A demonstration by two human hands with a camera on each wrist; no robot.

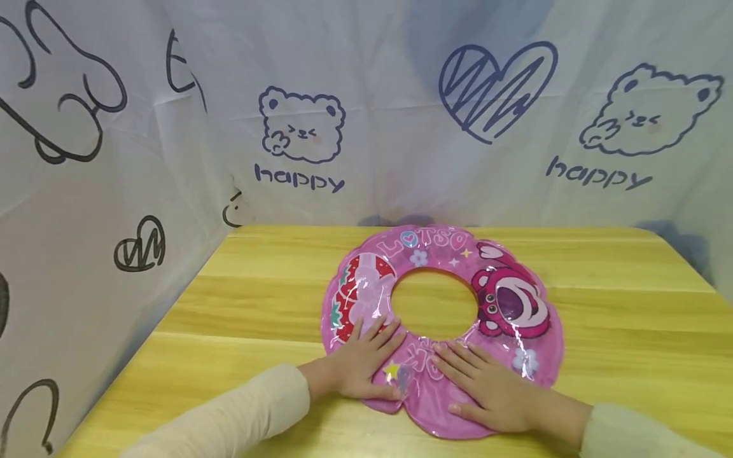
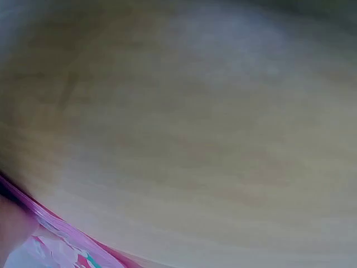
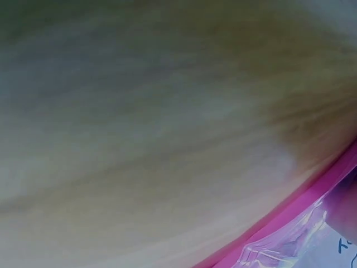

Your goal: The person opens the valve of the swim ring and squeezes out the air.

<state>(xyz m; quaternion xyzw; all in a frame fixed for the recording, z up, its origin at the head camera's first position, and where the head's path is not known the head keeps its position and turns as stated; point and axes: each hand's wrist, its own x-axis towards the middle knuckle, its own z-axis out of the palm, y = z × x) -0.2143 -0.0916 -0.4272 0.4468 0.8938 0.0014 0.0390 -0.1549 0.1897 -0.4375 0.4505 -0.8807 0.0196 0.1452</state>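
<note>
A pink inflatable swim ring (image 1: 504, 245) printed with a bear face, strawberries and the word LOTSO lies on the wooden table. Its surface is shiny and wrinkled, with a notch in the near edge. My left hand (image 1: 364, 359) rests with spread fingers on the ring's near left part. Flat on the near right part lies my right hand (image 1: 491, 389), its fingertips by the centre hole. In the left wrist view a strip of the ring (image 2: 67, 240) shows at the lower left beside a bit of the hand. The right wrist view shows the ring's edge (image 3: 279, 223) at the lower right.
The yellow wood-grain table (image 1: 246, 305) reaches back to a white cloth (image 1: 389, 127) printed with hearts, bears and "happy". More printed cloth (image 1: 74, 210) hangs along the left side. Table surface fills most of both wrist views, blurred.
</note>
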